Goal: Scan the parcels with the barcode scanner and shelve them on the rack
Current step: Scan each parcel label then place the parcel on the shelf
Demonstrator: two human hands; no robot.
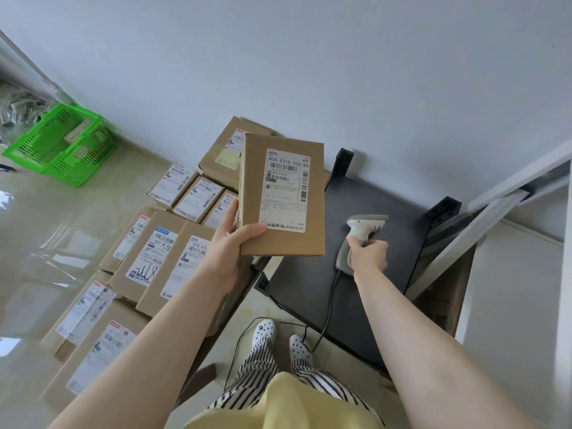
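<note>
Cardboard parcel (282, 193) gripped upright in left hand (230, 246); right hand (368, 253) clasps grey barcode scanner (360, 235) over black shelf (380, 205).

parcels (148, 261) on floor left | rack (356, 274) right | basket (62, 144) far left

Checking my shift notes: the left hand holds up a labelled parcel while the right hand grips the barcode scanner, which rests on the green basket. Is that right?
Not quite. In the head view the barcode scanner rests on the dark rack shelf, not a basket. The left hand does hold the labelled parcel, and the right hand does grip the scanner.
</note>
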